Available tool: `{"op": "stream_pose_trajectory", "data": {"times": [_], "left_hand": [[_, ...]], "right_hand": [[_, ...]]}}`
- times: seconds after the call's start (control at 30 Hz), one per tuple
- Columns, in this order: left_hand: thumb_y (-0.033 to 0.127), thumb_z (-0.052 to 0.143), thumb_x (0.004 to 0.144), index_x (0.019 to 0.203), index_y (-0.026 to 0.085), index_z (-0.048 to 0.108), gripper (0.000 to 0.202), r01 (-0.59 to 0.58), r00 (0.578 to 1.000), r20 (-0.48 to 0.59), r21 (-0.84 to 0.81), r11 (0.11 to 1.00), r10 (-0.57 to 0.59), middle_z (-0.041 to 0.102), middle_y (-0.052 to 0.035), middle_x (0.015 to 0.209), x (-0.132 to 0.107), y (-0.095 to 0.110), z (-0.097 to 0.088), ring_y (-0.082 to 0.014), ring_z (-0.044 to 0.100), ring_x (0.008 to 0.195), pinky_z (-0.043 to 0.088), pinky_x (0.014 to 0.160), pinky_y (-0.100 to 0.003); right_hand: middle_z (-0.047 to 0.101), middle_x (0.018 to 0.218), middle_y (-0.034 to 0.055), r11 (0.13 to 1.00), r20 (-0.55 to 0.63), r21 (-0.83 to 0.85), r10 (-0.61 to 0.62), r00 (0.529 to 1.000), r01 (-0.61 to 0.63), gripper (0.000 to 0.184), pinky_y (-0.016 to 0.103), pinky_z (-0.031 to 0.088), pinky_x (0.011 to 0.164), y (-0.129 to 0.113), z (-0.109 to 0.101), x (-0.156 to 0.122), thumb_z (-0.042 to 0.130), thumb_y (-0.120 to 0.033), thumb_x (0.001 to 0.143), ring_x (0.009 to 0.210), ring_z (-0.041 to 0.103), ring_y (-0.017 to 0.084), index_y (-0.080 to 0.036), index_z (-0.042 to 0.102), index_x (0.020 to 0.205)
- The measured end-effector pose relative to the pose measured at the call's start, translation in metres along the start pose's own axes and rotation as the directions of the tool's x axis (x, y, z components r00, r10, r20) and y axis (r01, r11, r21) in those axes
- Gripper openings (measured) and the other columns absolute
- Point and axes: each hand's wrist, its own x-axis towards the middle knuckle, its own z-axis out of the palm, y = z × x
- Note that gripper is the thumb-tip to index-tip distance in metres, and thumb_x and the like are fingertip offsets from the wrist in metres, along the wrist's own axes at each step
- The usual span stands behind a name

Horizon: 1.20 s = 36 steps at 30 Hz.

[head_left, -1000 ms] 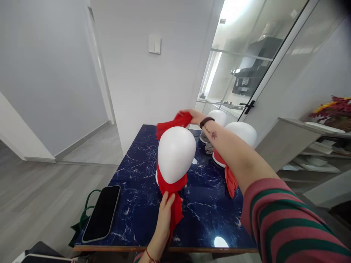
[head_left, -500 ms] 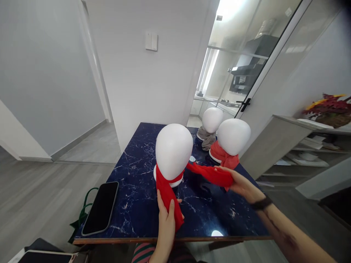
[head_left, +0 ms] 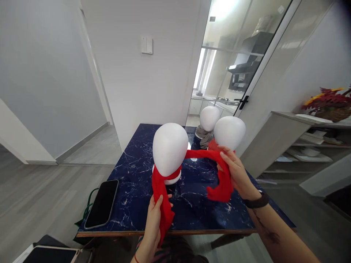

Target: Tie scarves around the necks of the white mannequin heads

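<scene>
A white mannequin head [head_left: 170, 148] stands on the dark blue marbled table, with a bright red scarf [head_left: 163, 204] round its neck. My left hand [head_left: 155, 215] is closed on the end that hangs down in front, thumb over the cloth. Off to the right, my right hand [head_left: 233, 168] grips the other end, which stretches out from behind the head and droops below the fingers. Behind that hand stands a second white head [head_left: 229, 132] in a coral-red scarf, partly covered by the hand. Farther back, a third white head [head_left: 209, 118] wears a grey scarf [head_left: 205, 138].
A black-screened phone [head_left: 102, 204] lies at the left edge of the table [head_left: 131, 175]. Another device [head_left: 51, 254] is at the lower left, below the tabletop. Shelves [head_left: 304, 146] with a flower basket stand at right, beside a glass door [head_left: 227, 54].
My right hand has moved up and slightly inward, pulling its scarf end taut from the neck, and the loose tip now hangs down. My left hand keeps its hold, slightly farther left.
</scene>
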Motion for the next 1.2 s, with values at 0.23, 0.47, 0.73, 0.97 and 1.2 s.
{"op": "stream_pose_trajectory", "data": {"times": [0.23,0.47,0.73,0.97,1.2], "left_hand": [[0.03,0.065,0.077,0.102,0.012,0.061,0.031,0.1,0.994,0.045,0.015,0.995,-0.101,0.071,-0.0102,0.083,-0.006,0.01,-0.002,-0.0163,0.063,0.052,0.052,0.045,-0.028],[0.021,0.072,0.07,0.097,0.014,0.065,0.028,0.134,0.991,0.02,-0.084,0.987,-0.133,0.073,-0.0091,0.091,-0.019,0.016,0.0,-0.0229,0.069,0.085,0.054,0.079,-0.032],[0.032,0.057,0.08,0.108,0.006,0.062,0.039,0.541,0.821,0.299,-0.131,0.831,-0.487,0.073,-0.0143,0.089,-0.013,0.043,-0.027,-0.0285,0.068,0.089,0.055,0.079,-0.038],[0.035,0.06,0.08,0.099,0.007,0.067,0.035,0.483,0.796,0.352,0.121,0.867,-0.492,0.072,-0.0122,0.079,-0.007,0.039,-0.028,-0.0218,0.068,0.071,0.052,0.073,-0.033],[0.039,0.071,0.066,0.079,0.019,0.072,0.024,-0.391,0.915,0.361,0.687,0.612,0.179,0.063,-0.0123,0.104,-0.018,0.028,-0.025,-0.0299,0.052,0.101,0.036,0.099,-0.042]], "right_hand": [[0.059,0.076,-0.0027,0.87,0.23,0.138,0.437,0.87,-0.473,0.03,0.02,0.041,0.051,0.044,0.037,-0.059,0.072,-0.032,0.071,0.057,0.053,0.009,-0.022,0.056,0.095],[0.061,0.101,0.0004,0.831,0.365,0.377,0.271,0.891,-0.408,0.033,0.031,0.043,0.084,0.084,0.093,-0.101,0.071,-0.031,0.072,0.091,0.058,0.017,-0.027,0.054,0.1],[0.058,0.095,0.0011,0.998,0.089,0.036,0.053,0.995,-0.056,0.018,0.029,0.039,0.084,0.128,0.115,-0.088,0.062,-0.028,0.076,0.088,0.051,0.019,-0.023,0.057,0.093],[0.062,0.089,0.0029,0.996,0.132,0.021,0.079,0.988,-0.082,0.023,0.03,0.041,0.081,0.14,0.127,-0.072,0.057,-0.042,0.081,0.085,0.055,0.018,-0.02,0.061,0.086],[0.068,0.085,0.0059,0.956,0.311,0.038,0.266,0.912,-0.292,0.044,0.031,0.043,0.08,0.136,0.126,-0.073,0.058,-0.056,0.078,0.083,0.058,0.019,-0.014,0.069,0.081]]}}
